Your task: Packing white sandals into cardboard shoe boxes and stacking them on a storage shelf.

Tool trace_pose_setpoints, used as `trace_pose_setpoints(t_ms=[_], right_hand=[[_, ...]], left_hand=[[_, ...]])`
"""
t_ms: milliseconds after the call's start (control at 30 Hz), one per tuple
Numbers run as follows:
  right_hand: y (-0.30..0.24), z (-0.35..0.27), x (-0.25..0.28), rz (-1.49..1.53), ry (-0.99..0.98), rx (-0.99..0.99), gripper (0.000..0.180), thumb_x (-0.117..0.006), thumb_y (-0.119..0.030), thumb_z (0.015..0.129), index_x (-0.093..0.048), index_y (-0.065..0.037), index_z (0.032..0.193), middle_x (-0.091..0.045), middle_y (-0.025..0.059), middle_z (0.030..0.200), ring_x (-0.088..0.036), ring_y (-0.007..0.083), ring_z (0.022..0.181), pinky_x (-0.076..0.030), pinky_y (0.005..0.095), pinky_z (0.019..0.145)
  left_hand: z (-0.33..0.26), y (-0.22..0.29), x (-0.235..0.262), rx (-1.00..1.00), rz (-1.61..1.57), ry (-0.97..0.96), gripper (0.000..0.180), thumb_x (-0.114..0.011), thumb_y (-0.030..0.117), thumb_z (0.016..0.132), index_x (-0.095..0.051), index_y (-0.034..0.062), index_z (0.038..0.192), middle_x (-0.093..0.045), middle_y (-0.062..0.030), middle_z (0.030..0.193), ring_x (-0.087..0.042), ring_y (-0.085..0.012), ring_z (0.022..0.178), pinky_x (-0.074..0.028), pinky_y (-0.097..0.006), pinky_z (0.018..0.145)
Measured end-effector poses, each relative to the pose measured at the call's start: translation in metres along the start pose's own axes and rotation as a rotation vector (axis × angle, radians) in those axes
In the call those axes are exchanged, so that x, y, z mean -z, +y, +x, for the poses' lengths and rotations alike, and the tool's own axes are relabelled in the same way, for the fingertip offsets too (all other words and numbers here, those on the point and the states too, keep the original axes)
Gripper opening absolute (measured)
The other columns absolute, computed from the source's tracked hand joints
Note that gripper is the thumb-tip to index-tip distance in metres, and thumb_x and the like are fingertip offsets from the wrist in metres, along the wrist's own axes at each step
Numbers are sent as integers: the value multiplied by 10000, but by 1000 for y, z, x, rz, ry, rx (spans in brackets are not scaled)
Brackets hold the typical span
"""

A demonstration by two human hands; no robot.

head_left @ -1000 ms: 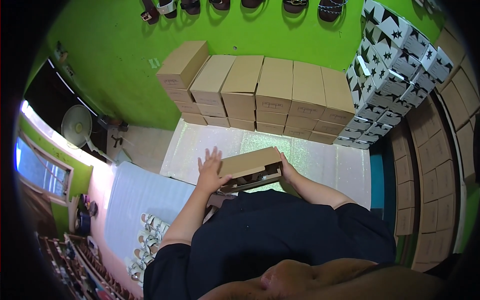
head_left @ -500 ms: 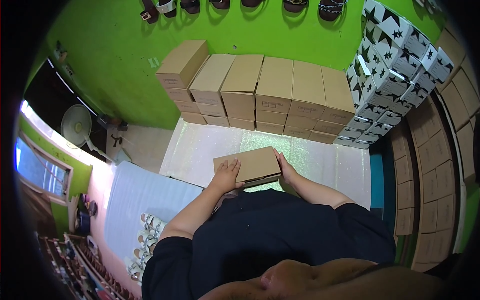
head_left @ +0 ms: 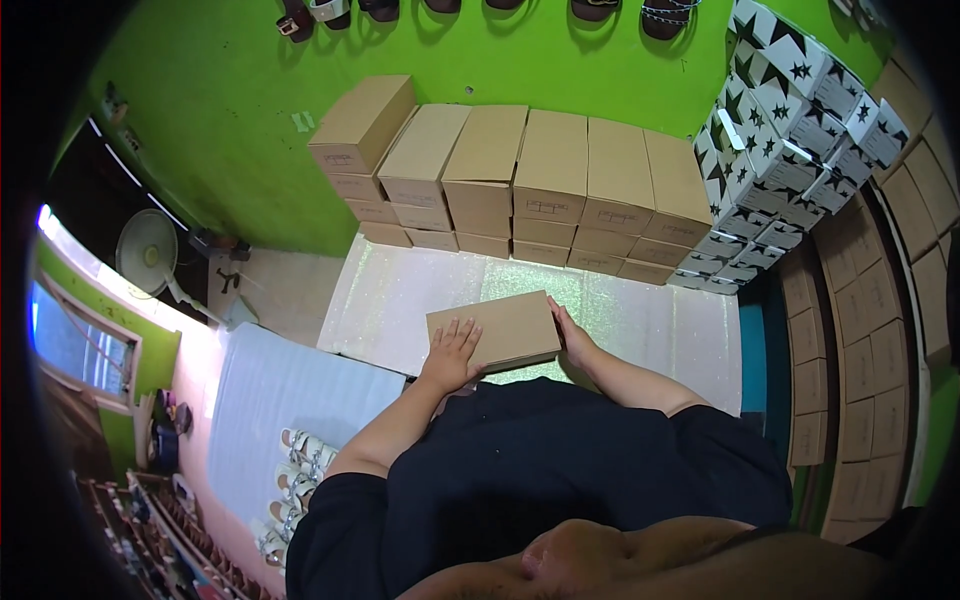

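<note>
Brown cardboard makes up the shoe box (head_left: 493,331) at the centre of the head view, the only view supplied. It sits closed and level above the pale glittery mat (head_left: 650,320), just in front of the person's dark shirt.

Left hand (head_left: 452,355): flat, fingers spread, palm down on the lid's near left corner. It presses rather than grips.

Right hand (head_left: 571,338): laid against the box's right end, fingers mostly hidden behind the edge; whether they curl under cannot be told.

Change noted: a second ago the box was raised and tilted, its lid ajar with a dark gap along the front, and the left hand was lifted beside it. Half a second ago the lid was nearly down. It now lies shut and flat, so the closing appears done and the box looks ready for handling as a unit.

Surroundings: a row of stacked brown boxes (head_left: 560,180) against the green wall (head_left: 240,110), star-patterned black-and-white boxes (head_left: 790,140) to the right, a pale sheet (head_left: 270,400) and white sandals (head_left: 295,480) at lower left, a fan (head_left: 146,250) farther left.
</note>
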State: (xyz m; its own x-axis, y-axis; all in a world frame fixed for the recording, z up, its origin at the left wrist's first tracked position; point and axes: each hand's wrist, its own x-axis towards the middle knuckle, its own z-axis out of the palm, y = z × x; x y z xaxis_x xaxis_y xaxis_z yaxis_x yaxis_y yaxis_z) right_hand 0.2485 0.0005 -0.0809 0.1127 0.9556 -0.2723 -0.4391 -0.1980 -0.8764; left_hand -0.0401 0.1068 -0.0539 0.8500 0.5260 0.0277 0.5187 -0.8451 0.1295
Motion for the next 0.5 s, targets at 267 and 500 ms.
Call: trace_pose_setpoints(t_ms=[267, 500], right_hand=[[1, 3, 25, -1153, 340, 202, 777, -585, -167, 949, -136, -143, 1582, -302, 258, 1545, -274, 390, 1448, -261, 432, 1186], [-22, 4, -2, -1647, 75, 524, 990, -733, -121, 748, -193, -250, 1569, -148, 196, 1614, -193, 418, 1478, -264, 542, 1157]], left_hand=[[-8, -12, 9, 10, -102, 26, 835, -587, 605, 851, -349, 165, 1520, -232, -161, 1607, -232, -429, 1462, -214, -591, 1160], [-25, -41, 0, 25, -115, 99, 902, -590, 636, 824, -302, 176, 1545, -191, -204, 1611, -212, -446, 1464, -208, -589, 1155]])
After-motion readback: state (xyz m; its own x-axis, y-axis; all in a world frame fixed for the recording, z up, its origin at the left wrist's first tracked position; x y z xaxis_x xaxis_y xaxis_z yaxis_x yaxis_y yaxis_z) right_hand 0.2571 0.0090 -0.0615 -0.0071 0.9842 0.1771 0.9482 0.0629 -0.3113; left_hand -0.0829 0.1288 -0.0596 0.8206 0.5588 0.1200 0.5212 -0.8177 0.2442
